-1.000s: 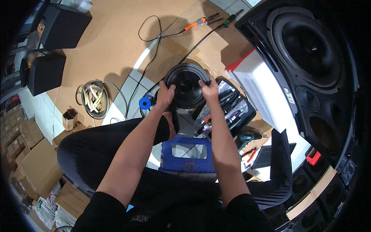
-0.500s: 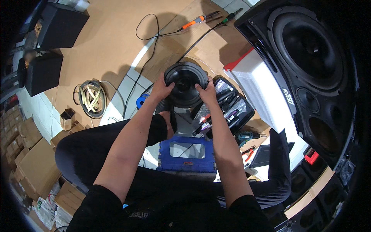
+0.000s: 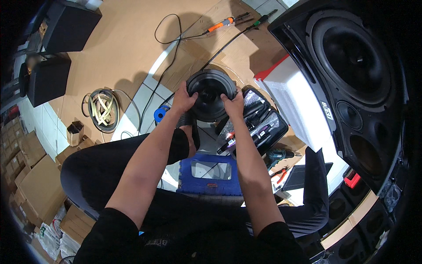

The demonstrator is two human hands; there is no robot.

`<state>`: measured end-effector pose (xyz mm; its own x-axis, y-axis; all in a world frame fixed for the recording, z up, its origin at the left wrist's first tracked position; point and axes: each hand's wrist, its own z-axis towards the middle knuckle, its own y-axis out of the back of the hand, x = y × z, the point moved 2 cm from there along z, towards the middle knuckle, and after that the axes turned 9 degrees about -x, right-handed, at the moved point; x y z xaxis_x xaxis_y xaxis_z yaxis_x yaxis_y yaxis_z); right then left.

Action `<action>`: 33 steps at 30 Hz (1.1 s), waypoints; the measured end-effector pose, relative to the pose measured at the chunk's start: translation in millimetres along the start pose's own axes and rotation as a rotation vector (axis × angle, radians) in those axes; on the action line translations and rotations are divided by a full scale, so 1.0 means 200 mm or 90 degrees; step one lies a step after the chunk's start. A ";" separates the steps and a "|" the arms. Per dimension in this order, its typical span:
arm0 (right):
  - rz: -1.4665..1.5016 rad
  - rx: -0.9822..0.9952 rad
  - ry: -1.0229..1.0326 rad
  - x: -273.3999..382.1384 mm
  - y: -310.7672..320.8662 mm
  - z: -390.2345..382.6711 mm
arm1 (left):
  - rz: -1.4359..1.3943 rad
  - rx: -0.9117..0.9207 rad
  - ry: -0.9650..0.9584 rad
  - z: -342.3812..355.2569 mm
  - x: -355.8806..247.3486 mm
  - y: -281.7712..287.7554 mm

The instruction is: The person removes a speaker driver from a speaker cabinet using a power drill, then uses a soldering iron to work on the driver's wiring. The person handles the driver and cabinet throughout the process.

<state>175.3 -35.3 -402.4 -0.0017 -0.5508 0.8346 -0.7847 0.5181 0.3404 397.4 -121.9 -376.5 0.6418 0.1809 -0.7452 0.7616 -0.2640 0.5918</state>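
Observation:
A round black speaker driver (image 3: 212, 110) is held up between both my hands, its cone facing me. My left hand (image 3: 183, 101) grips its left edge, thumb resting on the cone side. On the opposite edge my right hand (image 3: 233, 104) grips it the same way, fingers mostly hidden behind the rim. Just right of the driver lies an unzipped black case (image 3: 276, 127) with tools and dark tubes in it, partly behind my right forearm. A blue spool (image 3: 161, 115) sits left of my left wrist.
A large black speaker cabinet (image 3: 323, 83) stands at the right beside white foam (image 3: 292, 105). An orange soldering iron (image 3: 219, 25) and its cable lie at the far side. Nearer are a blue box (image 3: 189, 176), a drill (image 3: 278, 155), a coil of cable (image 3: 115, 112) and cardboard boxes (image 3: 41, 185).
Almost nothing differs. Both hands keep the same hold on the speaker driver, and the whole view has shifted very slightly.

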 end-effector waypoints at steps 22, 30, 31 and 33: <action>0.343 -0.072 -0.335 0.06 0.00 -0.11 | -0.342 0.027 0.281 0.07 -0.06 -0.02; 0.287 -0.109 -0.256 0.28 0.05 -0.19 | -0.308 -0.041 0.308 -0.01 -0.28 0.14; 0.274 -0.113 -0.251 0.28 0.07 -0.19 | -0.310 -0.057 0.312 -0.04 -0.35 0.18; 0.246 -0.109 -0.225 0.25 0.06 -0.17 | -0.275 -0.110 0.290 -0.04 -0.37 0.17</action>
<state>186.8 -35.1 -342.7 -0.5011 -0.4707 0.7261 -0.5736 0.8090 0.1286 376.5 -137.0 -299.3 0.2185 0.6306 -0.7447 0.9387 0.0728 0.3371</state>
